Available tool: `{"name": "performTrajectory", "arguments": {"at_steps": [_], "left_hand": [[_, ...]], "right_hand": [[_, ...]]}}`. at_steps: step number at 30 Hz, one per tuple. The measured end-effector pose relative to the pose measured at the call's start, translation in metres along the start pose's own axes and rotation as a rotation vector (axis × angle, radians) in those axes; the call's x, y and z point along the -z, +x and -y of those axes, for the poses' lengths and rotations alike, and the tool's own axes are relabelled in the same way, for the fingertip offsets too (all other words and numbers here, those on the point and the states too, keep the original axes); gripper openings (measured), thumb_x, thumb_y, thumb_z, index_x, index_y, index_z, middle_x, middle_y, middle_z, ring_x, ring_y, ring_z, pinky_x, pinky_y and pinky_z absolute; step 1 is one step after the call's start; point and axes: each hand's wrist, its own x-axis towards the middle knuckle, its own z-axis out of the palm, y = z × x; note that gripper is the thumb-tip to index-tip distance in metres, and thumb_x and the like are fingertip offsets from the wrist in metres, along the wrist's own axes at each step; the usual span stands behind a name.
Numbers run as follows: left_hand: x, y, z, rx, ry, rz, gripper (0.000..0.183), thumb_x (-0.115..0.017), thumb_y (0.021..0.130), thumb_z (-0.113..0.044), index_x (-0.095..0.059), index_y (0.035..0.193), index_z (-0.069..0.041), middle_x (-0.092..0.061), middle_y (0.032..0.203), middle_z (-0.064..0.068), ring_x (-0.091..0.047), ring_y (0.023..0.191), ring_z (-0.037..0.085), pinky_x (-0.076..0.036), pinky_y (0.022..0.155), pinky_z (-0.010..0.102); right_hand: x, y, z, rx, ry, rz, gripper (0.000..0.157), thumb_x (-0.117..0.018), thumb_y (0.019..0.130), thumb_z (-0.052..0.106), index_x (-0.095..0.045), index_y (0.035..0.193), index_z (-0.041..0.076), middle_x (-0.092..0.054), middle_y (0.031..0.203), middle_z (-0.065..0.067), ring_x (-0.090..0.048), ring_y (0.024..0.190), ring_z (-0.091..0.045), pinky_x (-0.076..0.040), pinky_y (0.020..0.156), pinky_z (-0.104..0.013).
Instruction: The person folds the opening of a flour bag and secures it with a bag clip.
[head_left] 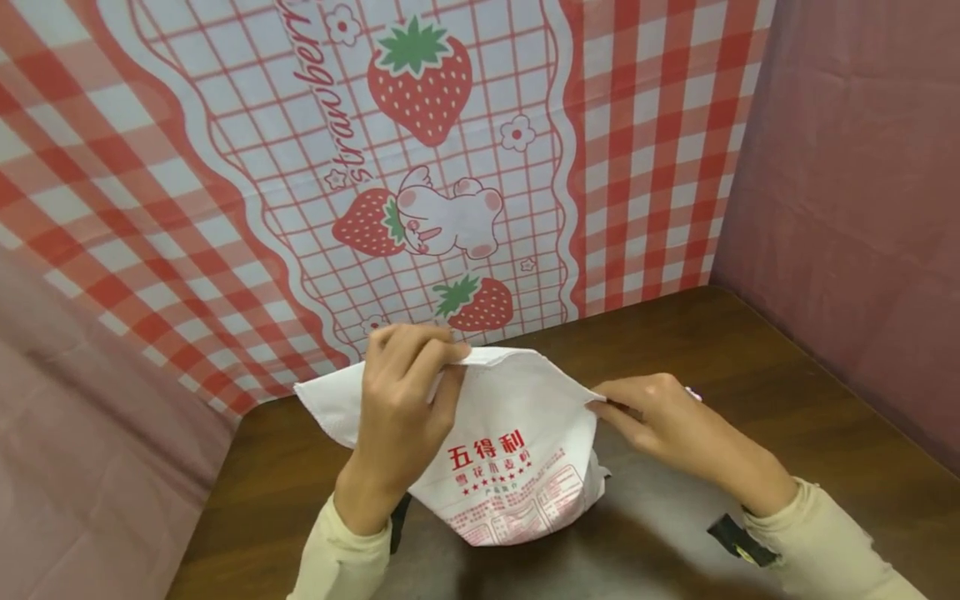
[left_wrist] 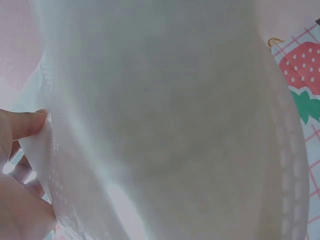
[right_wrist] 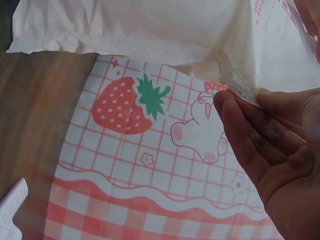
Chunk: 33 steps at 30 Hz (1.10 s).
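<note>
A white flour bag (head_left: 517, 417) with red printed characters stands on the table, its top raised and spread out between both hands. My left hand (head_left: 408, 400) pinches the bag's top edge left of its middle, and a loose corner sticks out past that hand. At the bag's right top corner, my right hand (head_left: 667, 417) pinches the hem between thumb and fingers. The right wrist view shows this pinch closely, with the right hand (right_wrist: 275, 145) beside a folded seam. In the left wrist view the blurred bag (left_wrist: 175, 125) fills most of the frame. The bag's inside is hidden.
The brown wooden table (head_left: 645, 333) meets a red-and-white strawberry cloth (head_left: 450, 200) at the back. Pink curtains (head_left: 847, 208) hang at both sides. A small white object (right_wrist: 14, 207), only partly seen, lies on the table near the right hand.
</note>
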Motion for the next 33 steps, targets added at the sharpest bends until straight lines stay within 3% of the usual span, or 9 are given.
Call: {"name": "performTrajectory", "arguments": {"at_steps": [10,14,33], "left_hand": [[0.009,-0.003,-0.007,-0.012,0.013,-0.024,0.006,-0.063,0.076,0.001,-0.063,0.078,-0.004,-0.059,0.082,0.008,-0.055,0.076,0.021,-0.037,0.077,0.041],[0.01,-0.004,-0.007,-0.022,0.012,-0.038,0.007,-0.063,0.075,0.002,-0.063,0.077,-0.004,-0.059,0.082,0.008,-0.054,0.075,0.021,-0.036,0.076,0.041],[0.017,-0.013,-0.01,0.002,-0.008,-0.004,0.007,-0.061,0.075,0.001,-0.064,0.079,-0.005,-0.059,0.084,0.007,-0.054,0.076,0.021,-0.035,0.075,0.041]], "right_hand": [[0.001,0.002,0.009,0.074,-0.148,-0.013,0.015,-0.07,0.07,0.008,-0.068,0.085,0.011,-0.061,0.069,0.009,-0.049,0.058,0.003,-0.043,0.051,-0.015],[0.003,0.001,0.012,0.062,-0.184,0.01,0.015,-0.067,0.071,0.011,-0.066,0.086,0.012,-0.057,0.067,0.01,-0.045,0.055,0.003,-0.041,0.049,-0.014],[0.004,0.0,0.012,-0.01,-0.148,0.03,0.02,-0.068,0.068,0.008,-0.064,0.086,0.016,-0.059,0.073,0.014,-0.051,0.063,0.005,-0.045,0.055,-0.015]]}}
